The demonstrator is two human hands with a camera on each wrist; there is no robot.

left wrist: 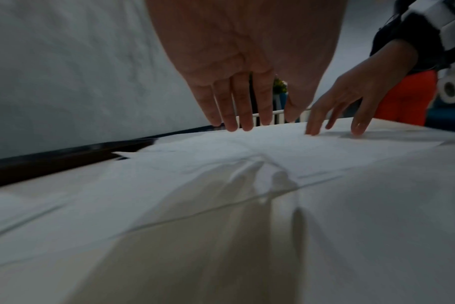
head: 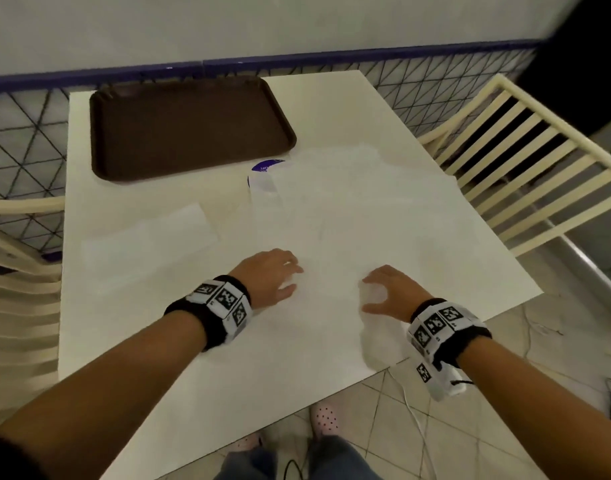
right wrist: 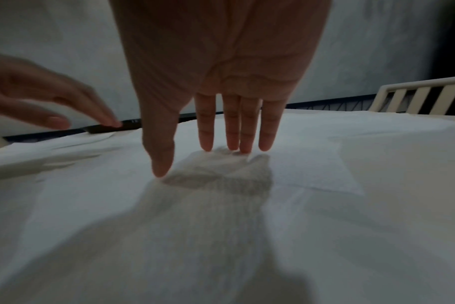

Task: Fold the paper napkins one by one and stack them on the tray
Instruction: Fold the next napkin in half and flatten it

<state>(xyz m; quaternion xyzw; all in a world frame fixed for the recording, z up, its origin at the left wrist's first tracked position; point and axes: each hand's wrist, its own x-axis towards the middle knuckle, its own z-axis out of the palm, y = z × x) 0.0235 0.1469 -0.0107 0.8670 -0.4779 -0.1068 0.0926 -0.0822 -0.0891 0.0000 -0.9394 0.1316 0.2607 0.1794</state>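
Observation:
Several white paper napkins (head: 349, 209) lie spread and overlapping across the middle and right of the white table (head: 151, 341). One folded napkin (head: 148, 244) lies apart at the left. The dark brown tray (head: 186, 129) sits bare at the far left of the table. My left hand (head: 280, 275) hovers low over the napkins with straight fingers (left wrist: 237, 115), holding nothing. My right hand (head: 383, 292) is spread flat, its fingertips (right wrist: 237, 144) touching the napkin (right wrist: 221, 205) near the front right edge.
A round blue-rimmed sticker or lid (head: 266, 168) peeks out from under the napkins beside the tray. Cream slatted chairs stand at the right (head: 526, 161) and left (head: 16, 258). A tiled wall (head: 23, 140) runs behind. A white cable (head: 411, 410) hangs below the table's front edge.

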